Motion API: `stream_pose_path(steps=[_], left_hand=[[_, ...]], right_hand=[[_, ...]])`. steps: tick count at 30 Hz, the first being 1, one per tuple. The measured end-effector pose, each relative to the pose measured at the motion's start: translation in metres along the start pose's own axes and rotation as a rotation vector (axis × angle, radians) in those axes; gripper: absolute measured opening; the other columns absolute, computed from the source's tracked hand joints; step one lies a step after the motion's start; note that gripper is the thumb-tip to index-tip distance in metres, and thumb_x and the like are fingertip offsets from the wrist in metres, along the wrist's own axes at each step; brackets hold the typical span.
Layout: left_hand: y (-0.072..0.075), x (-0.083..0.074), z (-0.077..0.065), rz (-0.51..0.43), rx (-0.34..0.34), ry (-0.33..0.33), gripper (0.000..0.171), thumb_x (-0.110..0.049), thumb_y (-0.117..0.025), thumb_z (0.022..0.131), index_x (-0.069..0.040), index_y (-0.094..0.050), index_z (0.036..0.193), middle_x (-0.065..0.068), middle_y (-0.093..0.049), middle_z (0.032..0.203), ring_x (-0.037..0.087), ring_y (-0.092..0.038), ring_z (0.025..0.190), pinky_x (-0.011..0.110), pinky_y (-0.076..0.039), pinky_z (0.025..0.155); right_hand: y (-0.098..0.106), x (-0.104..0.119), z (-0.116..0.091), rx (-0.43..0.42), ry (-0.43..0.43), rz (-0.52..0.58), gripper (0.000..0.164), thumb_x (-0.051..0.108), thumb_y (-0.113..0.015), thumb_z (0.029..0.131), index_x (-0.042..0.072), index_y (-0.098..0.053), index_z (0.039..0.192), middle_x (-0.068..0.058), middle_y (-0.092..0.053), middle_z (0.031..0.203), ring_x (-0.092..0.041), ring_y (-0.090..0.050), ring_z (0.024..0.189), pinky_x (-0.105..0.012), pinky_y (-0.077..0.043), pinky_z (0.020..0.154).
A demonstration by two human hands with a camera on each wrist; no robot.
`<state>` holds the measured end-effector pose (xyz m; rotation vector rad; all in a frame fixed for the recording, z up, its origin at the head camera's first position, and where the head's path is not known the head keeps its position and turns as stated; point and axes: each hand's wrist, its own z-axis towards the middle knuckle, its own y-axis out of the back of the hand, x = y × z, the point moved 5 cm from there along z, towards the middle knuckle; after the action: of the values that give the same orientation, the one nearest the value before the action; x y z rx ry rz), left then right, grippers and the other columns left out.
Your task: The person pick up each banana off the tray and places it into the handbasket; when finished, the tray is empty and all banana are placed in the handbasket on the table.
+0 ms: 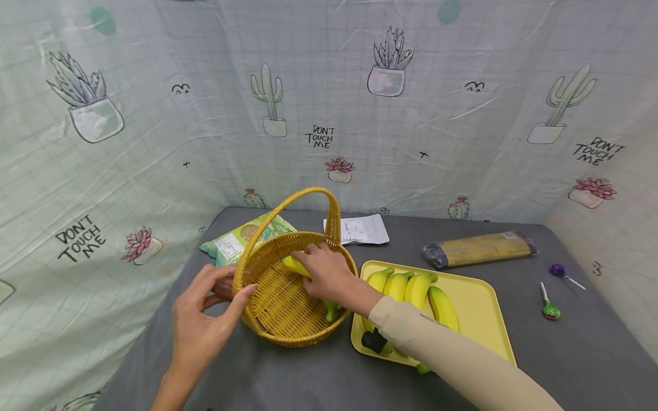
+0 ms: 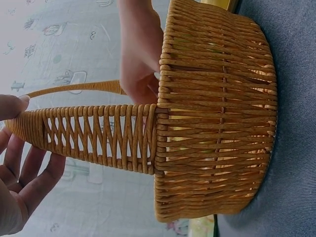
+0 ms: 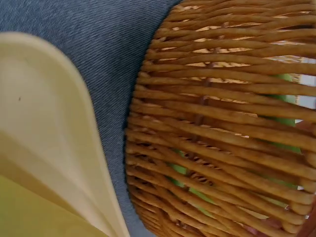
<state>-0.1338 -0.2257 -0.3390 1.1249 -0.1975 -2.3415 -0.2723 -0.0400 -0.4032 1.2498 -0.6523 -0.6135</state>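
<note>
A yellow wicker basket (image 1: 280, 311) with a tall arched handle (image 2: 30, 126) stands on the grey cloth. My left hand (image 1: 200, 319) holds one side of this handle, thumb on one edge and fingers round the other in the left wrist view. Inside the basket my right hand (image 1: 329, 274) grips a yellow banana (image 1: 294, 265), whose green stem shows low by the right wall. Most of the banana is hidden under my hand. In the right wrist view, the basket's woven side (image 3: 222, 108) hides the fingers.
Right of the basket, a yellow tray (image 1: 480, 302) carries several bananas (image 1: 417, 291). A green packet (image 1: 226, 246) and a white pouch (image 1: 367, 229) lie behind the basket. Farther right are a long packet (image 1: 480, 249), a green lollipop (image 1: 551, 310) and a purple lollipop (image 1: 557, 270).
</note>
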Motion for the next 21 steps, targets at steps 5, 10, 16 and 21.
stream_pose_path(steps=[5, 10, 16, 21], left_hand=[[-0.001, 0.002, -0.001, -0.005, -0.002, 0.001, 0.039, 0.005, -0.088, 0.085, -0.011, -0.077, 0.119, 0.001, -0.060, 0.091, 0.015, -0.067, 0.075, 0.020, -0.062, 0.070], [-0.003, 0.000, 0.001, -0.025, -0.004, -0.017, 0.041, 0.006, -0.087, 0.085, -0.011, -0.077, 0.121, 0.003, -0.061, 0.092, 0.015, -0.066, 0.075, 0.020, -0.062, 0.070], [-0.003, -0.001, 0.001, -0.028, -0.012, -0.020, 0.042, 0.008, -0.087, 0.084, -0.010, -0.077, 0.121, 0.004, -0.062, 0.093, 0.015, -0.065, 0.074, 0.020, -0.061, 0.070], [-0.002, 0.002, 0.000, -0.012, -0.010, -0.002, 0.041, 0.007, -0.087, 0.084, -0.010, -0.078, 0.120, 0.003, -0.062, 0.093, 0.015, -0.065, 0.074, 0.019, -0.061, 0.070]], right_hand=[[-0.009, 0.003, 0.001, 0.040, -0.003, -0.060, 0.057, 0.017, -0.073, 0.094, 0.021, -0.061, 0.150, -0.007, -0.064, 0.120, -0.026, -0.061, 0.097, -0.034, -0.050, 0.049], [-0.005, 0.003, -0.001, -0.009, 0.012, -0.132, 0.055, 0.017, -0.073, 0.094, 0.022, -0.063, 0.148, -0.006, -0.065, 0.120, -0.025, -0.061, 0.097, -0.033, -0.052, 0.051], [0.007, 0.002, -0.011, -0.078, 0.055, -0.124, 0.049, 0.016, -0.073, 0.096, 0.021, -0.066, 0.145, -0.005, -0.066, 0.124, -0.025, -0.063, 0.102, -0.032, -0.055, 0.058], [0.018, 0.002, -0.021, -0.122, 0.079, -0.122, 0.049, 0.015, -0.073, 0.096, 0.020, -0.066, 0.144, -0.005, -0.067, 0.125, -0.025, -0.063, 0.105, -0.035, -0.058, 0.065]])
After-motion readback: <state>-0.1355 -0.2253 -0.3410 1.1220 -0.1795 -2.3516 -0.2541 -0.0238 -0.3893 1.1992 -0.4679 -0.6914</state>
